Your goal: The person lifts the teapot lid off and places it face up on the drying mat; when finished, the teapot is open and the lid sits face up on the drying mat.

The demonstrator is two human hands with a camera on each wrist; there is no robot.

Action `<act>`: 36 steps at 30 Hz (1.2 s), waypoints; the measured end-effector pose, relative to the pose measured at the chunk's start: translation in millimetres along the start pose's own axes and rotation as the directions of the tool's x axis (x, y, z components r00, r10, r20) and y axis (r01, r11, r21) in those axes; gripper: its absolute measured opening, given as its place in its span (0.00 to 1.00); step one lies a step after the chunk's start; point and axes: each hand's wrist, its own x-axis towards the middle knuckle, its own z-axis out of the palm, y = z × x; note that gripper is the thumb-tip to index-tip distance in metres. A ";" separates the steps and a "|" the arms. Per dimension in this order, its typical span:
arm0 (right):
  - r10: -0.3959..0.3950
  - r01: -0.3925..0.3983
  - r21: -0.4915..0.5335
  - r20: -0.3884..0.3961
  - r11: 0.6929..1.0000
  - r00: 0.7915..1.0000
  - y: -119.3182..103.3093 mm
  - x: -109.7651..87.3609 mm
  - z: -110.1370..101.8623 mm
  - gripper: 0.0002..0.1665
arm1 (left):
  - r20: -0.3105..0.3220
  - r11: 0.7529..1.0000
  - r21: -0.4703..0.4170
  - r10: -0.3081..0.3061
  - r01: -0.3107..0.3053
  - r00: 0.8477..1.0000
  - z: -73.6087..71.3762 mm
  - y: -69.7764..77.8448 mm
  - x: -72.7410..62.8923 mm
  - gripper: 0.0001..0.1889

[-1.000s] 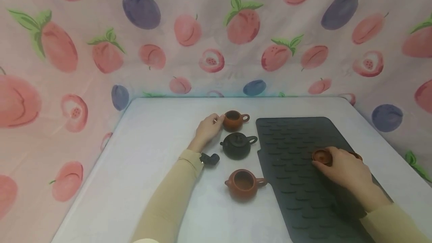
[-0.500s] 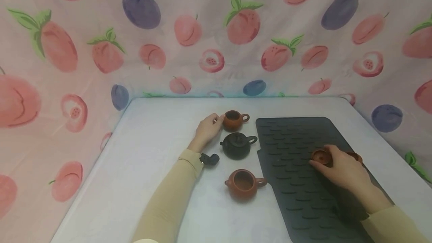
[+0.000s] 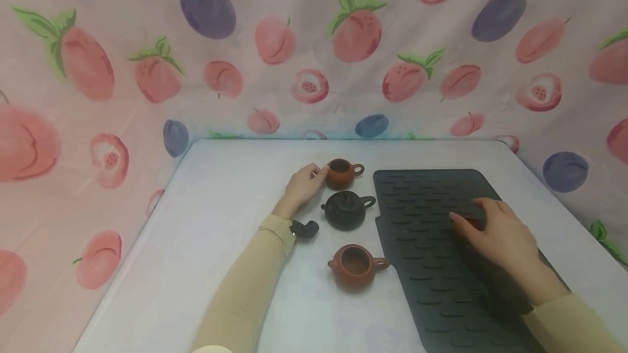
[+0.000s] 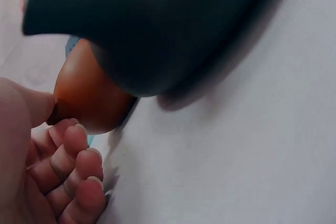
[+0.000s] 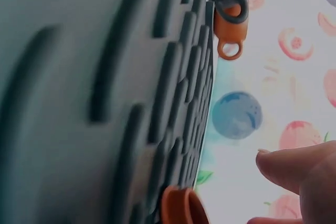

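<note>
White tabletop (image 3: 221, 195) spreads before you, an open-topped reddish-brown teapot (image 3: 354, 277) nearest; your right hand (image 3: 505, 241) hangs, fingers apart, above a clay lid (image 5: 177, 206) on the dark mat (image 3: 417, 222); beyond a black lidded teapot (image 3: 345, 211), your left hand (image 3: 301, 187) pinches the spout of an orange-brown teapot (image 3: 340, 177).

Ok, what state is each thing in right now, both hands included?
Far teapot: upright, lidless
Black teapot: upright, lidded
Near teapot: upright, lidless
Mat: lying flat
Small lid: on the mat, partly out of view
Left hand: pinching the far teapot's spout
Right hand: open, over the mat
</note>
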 end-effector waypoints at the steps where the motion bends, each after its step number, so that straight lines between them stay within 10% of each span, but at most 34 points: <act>1: -0.008 0.008 0.003 -0.005 1.000 1.000 -3.5 1.1 0.3 0.47 | 0.010 1.000 -0.008 0.002 -0.001 1.000 -1.4 0.4 -0.8 0.23; 9: -0.111 0.114 0.064 -0.040 0.991 0.993 -39.9 15.2 4.7 0.43 | 0.060 0.999 -0.035 0.008 -0.006 0.998 -4.5 0.9 -13.4 0.26; 21: -0.254 0.238 0.170 0.081 0.956 0.964 -109.0 52.0 18.4 0.39 | 0.076 0.993 0.055 0.101 -0.105 0.992 -15.1 3.7 -68.4 0.25; 36: -0.341 0.276 0.242 0.293 0.930 0.893 -174.8 77.3 57.2 0.21 | 0.141 0.981 0.162 0.084 -0.107 0.986 -2.8 11.8 -84.0 0.27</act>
